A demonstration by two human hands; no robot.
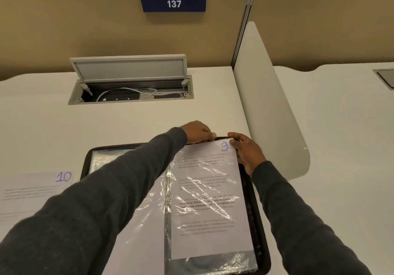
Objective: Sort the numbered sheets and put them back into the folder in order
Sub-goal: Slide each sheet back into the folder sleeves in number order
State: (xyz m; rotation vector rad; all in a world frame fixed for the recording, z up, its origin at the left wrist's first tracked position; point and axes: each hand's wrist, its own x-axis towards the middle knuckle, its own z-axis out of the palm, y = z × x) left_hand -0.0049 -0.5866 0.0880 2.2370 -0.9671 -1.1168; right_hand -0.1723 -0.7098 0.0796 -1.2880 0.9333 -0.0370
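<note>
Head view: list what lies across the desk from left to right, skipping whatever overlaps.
Sheet numbered 10 → folder, left rim first → sheet numbered 9 in its sleeve → white divider panel → neighbouring desk.

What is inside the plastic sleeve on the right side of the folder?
The plastic sleeve holds the sheet numbered 9, printed side up. Anything behind that sheet is covered.

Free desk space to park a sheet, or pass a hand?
Widest bare desk: the band between cable box and folder, running left above sheet 10. A narrow strip lies between folder and divider, under the right sleeve. Crowded: the folder's top edge, where the left hand and right hand pinch sheet 9.
</note>
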